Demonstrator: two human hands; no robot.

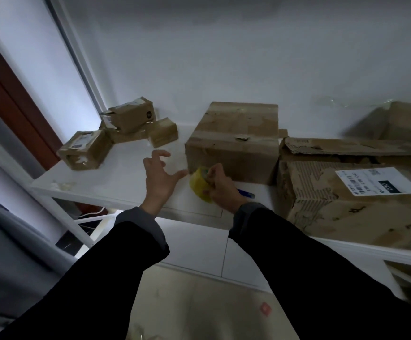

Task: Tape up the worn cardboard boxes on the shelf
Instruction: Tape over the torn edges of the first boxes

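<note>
The roll of yellow tape sits in the grip of the right hand, whose fingers and thumb curl round its rim, holding it just above the white shelf. The roll is pressed close against the lower near corner of the middle cardboard box, which serves as the landmark here. That box stands on the shelf against the back wall, with a torn spot on its top edge and a band of older tape across its upper face.

To the left of the middle box, the left hand hovers over the shelf with fingers spread and slightly bent, grasping nothing; its thumb points toward the roll, a small gap apart.

Just beside the right hand, in front of the middle box, a blue object lies on the shelf, too hidden to identify.

Right of the middle box, touching it, sits a large worn box with peeled facing and a white shipping label.

Far left of the middle box, a cluster of small boxes is piled near the shelf's corner.
</note>
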